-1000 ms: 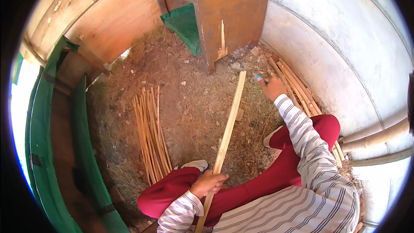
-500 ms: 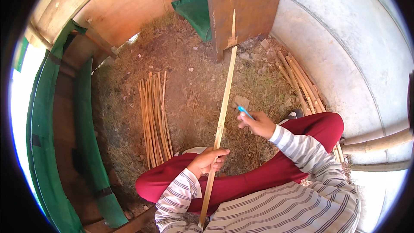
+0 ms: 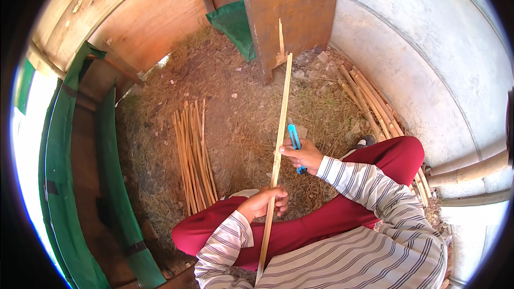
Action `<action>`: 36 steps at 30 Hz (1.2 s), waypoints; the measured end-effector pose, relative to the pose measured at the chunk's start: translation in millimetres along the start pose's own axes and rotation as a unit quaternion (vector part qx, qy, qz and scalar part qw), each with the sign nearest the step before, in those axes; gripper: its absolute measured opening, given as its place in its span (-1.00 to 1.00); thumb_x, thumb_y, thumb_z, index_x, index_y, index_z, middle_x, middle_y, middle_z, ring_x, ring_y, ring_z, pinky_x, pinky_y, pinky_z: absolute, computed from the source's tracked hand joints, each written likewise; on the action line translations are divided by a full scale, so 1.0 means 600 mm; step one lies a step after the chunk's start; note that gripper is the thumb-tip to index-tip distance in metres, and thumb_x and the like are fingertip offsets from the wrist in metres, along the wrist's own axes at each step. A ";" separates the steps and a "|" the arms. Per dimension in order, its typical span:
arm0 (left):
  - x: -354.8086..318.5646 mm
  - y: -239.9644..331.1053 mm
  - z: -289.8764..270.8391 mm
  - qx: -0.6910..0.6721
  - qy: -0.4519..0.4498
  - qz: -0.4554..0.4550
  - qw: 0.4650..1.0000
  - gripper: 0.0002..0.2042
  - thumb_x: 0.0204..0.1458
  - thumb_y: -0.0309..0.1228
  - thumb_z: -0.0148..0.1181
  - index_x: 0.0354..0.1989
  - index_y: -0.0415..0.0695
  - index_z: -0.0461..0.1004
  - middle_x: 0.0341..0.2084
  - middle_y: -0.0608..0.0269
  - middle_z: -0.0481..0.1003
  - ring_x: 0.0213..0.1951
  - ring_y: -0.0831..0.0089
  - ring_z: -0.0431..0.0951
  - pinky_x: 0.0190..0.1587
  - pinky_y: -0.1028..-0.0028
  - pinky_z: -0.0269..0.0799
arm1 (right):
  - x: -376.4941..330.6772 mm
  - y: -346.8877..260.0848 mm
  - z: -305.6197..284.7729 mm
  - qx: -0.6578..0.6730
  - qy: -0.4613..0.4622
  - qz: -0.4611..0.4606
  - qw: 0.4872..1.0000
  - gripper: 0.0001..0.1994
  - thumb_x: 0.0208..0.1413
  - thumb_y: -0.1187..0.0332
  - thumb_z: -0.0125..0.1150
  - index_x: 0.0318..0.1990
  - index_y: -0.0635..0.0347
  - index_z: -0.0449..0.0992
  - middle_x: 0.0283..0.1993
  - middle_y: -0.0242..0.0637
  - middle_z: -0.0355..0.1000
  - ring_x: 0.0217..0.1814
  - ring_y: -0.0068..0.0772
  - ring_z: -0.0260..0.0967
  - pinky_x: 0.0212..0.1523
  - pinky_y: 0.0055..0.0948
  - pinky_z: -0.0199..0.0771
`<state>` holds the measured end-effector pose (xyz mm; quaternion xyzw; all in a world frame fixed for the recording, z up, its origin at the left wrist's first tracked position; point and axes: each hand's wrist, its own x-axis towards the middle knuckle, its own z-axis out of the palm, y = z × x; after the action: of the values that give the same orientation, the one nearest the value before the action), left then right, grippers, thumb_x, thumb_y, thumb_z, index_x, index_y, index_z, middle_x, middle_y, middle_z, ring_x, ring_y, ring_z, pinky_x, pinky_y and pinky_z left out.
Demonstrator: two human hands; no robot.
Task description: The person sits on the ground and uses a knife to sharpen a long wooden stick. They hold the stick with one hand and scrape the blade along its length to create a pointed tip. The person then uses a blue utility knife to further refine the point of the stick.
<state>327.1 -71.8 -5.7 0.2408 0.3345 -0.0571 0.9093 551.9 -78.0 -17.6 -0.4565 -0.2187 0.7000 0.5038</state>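
Note:
A long, pale bamboo strip (image 3: 284, 96) slants upward and away from my lap across the middle of the head view. My left hand (image 3: 262, 203) is wrapped round its lower part, just above my crossed legs. Farther along, the thumb of my right hand (image 3: 304, 156) rests against the strip's right side. That same hand grips a blue utility knife (image 3: 294, 135), held nearly upright beside the strip with its tip pointing away from me. Whether the blade is out is too small to tell.
On the ground left of the strip lies a bundle of thin bamboo sticks (image 3: 193, 155). Longer bamboo poles (image 3: 375, 99) lie along the pale wall (image 3: 423, 48) at right. A brown wooden cabinet (image 3: 294, 16) with a green cover stands ahead. Green-covered shelving (image 3: 59, 182) lines the left.
My right hand has moved left to touch the strip, and the knife in it has turned more upright. My left hand stays on the strip, whose far end has dropped a little in the picture.

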 end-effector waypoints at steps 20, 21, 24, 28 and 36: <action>-0.017 0.004 0.056 0.027 0.151 0.081 0.985 -0.77 0.26 -0.35 0.12 -0.40 0.02 0.21 -0.69 0.53 0.17 -0.71 0.69 0.16 -0.75 0.58 0.03 | -0.088 -0.076 0.006 -0.510 0.071 -0.248 0.820 -0.57 0.31 0.10 0.12 0.07 0.34 0.51 -0.23 -0.01 0.51 -0.17 -0.07 0.52 -0.13 -0.15 0.50; -0.019 0.009 0.061 0.036 0.172 0.082 0.981 -0.78 0.25 -0.35 0.13 -0.39 0.01 0.21 -0.69 0.52 0.17 -0.72 0.69 0.15 -0.75 0.58 0.02 | -0.103 -0.091 0.006 -0.559 0.045 -0.269 0.783 -0.58 0.33 0.11 0.09 0.07 0.33 0.51 -0.21 0.03 0.51 -0.16 -0.04 0.52 -0.14 -0.14 0.51; -0.013 0.011 0.063 0.049 0.214 0.081 0.972 -0.80 0.24 -0.36 0.14 -0.35 -0.02 0.23 -0.68 0.52 0.19 -0.72 0.70 0.15 -0.76 0.58 0.02 | -0.099 -0.072 -0.013 -0.633 0.000 -0.330 0.700 -0.64 0.28 0.16 0.18 -0.02 0.32 0.57 -0.35 -0.03 0.54 -0.48 -0.04 0.52 -0.44 -0.19 0.53; -0.010 0.017 0.062 0.050 0.234 0.086 0.967 -0.81 0.24 -0.35 0.14 -0.35 -0.04 0.24 -0.68 0.51 0.19 -0.73 0.70 0.15 -0.76 0.58 0.04 | -0.072 -0.038 -0.021 -0.640 -0.012 -0.323 0.697 -0.65 0.28 0.12 0.15 -0.12 0.27 0.62 -0.44 -0.08 0.54 -0.53 -0.07 0.53 -0.51 -0.17 0.54; -0.003 0.007 0.065 0.065 0.250 0.084 0.962 -0.75 0.24 -0.34 0.11 -0.45 0.00 0.19 -0.70 0.50 0.15 -0.76 0.69 0.11 -0.78 0.56 -0.03 | -0.067 -0.029 -0.019 -0.651 -0.001 -0.314 0.692 -0.60 0.22 0.05 0.24 -0.22 0.29 0.67 -0.49 -0.12 0.57 -0.61 -0.16 0.51 -0.62 -0.26 0.49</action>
<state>349.5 -87.1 23.0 0.3336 0.5250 0.0596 0.7807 573.6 -109.2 7.4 -0.5739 -0.7506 0.1841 0.2710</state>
